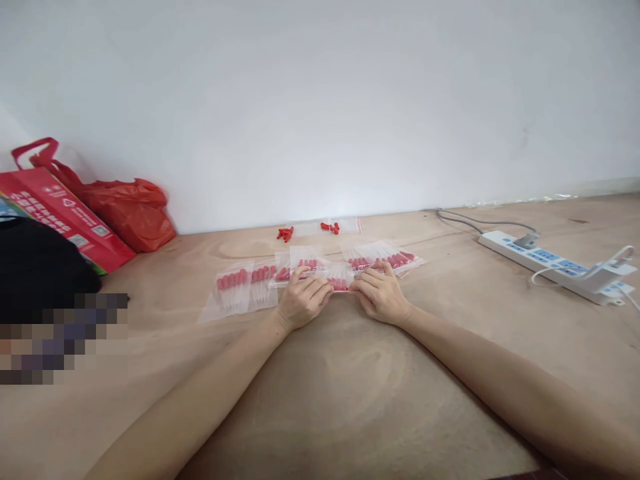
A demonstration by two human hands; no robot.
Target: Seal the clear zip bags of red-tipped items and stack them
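Both hands meet a small clear plastic bag [339, 278] of red-capped pieces at the middle of the wooden table. My left hand [305, 297] pinches its left edge, fingers curled. At the right edge, my right hand [381, 293] is closed on the same bag. Behind and beside the hands lie more clear bags with red-ended pieces: one group at the left [233, 283], another at the right [383, 257]. Farther back, loose-looking red pieces [285, 234] lie beside thin clear pieces, with several more red ones [330, 228] to their right.
A white power strip [545, 260] with plugs and cables lies at the right. Red bags [133, 210] and a black object [40, 267] stand at the left, near a blurred patch. A pale wall [320, 107] bounds the back of the wooden table [340, 387].
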